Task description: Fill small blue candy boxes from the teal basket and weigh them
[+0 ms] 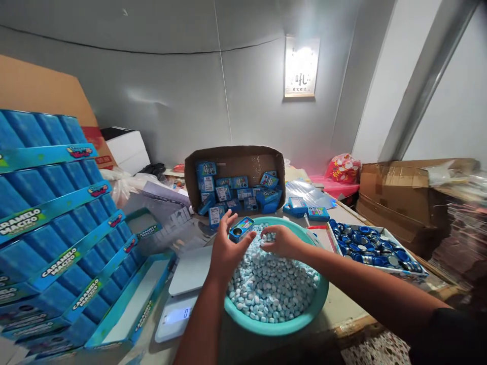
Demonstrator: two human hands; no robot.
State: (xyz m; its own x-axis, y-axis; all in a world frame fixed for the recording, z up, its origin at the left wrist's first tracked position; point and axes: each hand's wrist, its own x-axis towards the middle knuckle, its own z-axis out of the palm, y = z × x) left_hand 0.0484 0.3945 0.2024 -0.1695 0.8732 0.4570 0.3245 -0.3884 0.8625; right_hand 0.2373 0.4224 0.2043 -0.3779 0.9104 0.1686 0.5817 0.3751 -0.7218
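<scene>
My left hand [224,251] grips a small blue tin [241,229] between thumb and fingers, over the back left of the basin. A dark round opening shows in the tin's top. My right hand [284,242] is at the back of the turquoise basin [276,328], its fingers curled together around some candies. Many small pale blue and white round candies [272,291] fill the basin. Left of it, partly behind my left forearm, lies a digital scale [175,317] with a lit display.
A tipped cardboard box [236,158] holds several blue tins behind the basin. Blue round lids [365,241] fill a carton on the right. Stacked display trays [61,266] rise at the left, beside an open display tray [133,299]. More tins [318,213] lie behind the basin's right side.
</scene>
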